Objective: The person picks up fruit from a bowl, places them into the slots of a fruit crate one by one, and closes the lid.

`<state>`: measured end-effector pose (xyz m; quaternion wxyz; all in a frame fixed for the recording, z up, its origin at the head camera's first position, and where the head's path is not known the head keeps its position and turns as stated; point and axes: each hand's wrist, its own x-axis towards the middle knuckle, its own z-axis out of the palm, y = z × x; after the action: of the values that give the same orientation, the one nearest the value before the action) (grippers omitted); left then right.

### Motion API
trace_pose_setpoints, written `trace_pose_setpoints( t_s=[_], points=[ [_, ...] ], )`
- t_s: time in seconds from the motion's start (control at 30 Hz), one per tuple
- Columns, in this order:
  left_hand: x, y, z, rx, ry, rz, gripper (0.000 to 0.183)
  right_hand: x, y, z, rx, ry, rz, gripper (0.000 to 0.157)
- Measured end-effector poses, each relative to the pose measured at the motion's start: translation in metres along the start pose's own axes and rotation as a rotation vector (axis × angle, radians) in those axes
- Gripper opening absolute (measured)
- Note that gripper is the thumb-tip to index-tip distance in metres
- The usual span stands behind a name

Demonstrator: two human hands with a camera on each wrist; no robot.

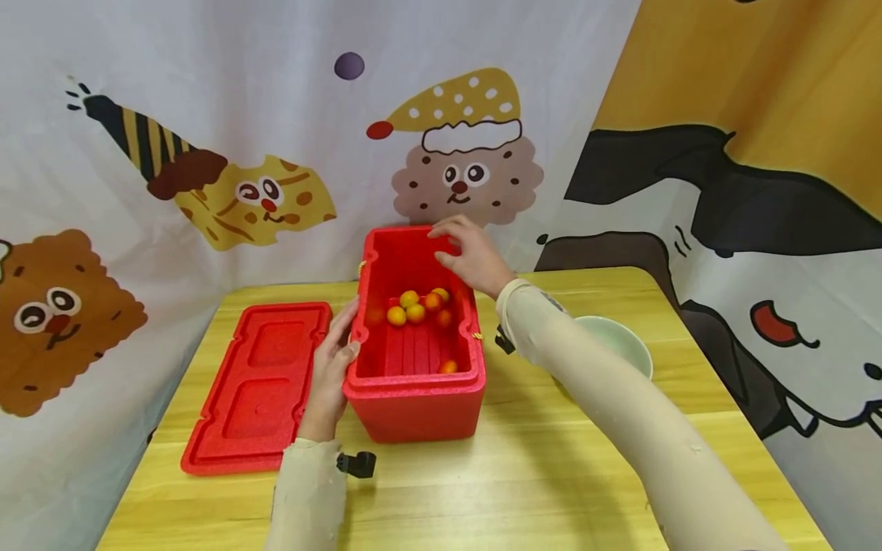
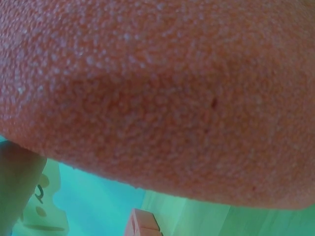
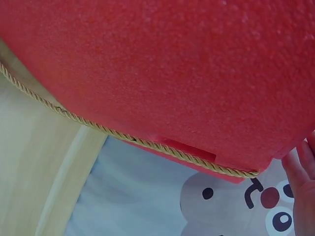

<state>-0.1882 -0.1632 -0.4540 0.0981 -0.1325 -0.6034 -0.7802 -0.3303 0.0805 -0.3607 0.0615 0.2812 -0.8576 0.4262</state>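
Observation:
A red foam box (image 1: 416, 413) stands uncovered on the table. Several small round yellow and orange fruits (image 1: 416, 312), like cherry tomatoes, lie on its floor, most toward the far end and one orange fruit (image 1: 449, 367) near the front wall. My left hand (image 1: 334, 363) rests against the box's left side, thumb by the rim and fingers extended along the outer wall. Over the far right rim hovers my right hand (image 1: 475, 256), fingers loosely bent and apart, with nothing visible in them. The box wall (image 3: 172, 73) fills most of the right wrist view.
A red lid (image 1: 258, 390) lies flat left of the box. A pale green bowl (image 1: 623, 344) sits to the right, partly hidden by my right forearm. Gold cord (image 3: 133, 140) runs along the box's outer right side. A patterned curtain (image 1: 289, 76) hangs behind the table.

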Motion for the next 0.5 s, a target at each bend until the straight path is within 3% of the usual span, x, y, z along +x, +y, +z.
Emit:
trace_pose_setpoints(
  t_s=[0.5],
  points=[
    [-0.0010,0.0000,-0.0002,0.005,-0.003,0.000,0.059,-0.0067,-0.0027,-0.0074,-0.011,0.021,0.023,0.029]
  ],
)
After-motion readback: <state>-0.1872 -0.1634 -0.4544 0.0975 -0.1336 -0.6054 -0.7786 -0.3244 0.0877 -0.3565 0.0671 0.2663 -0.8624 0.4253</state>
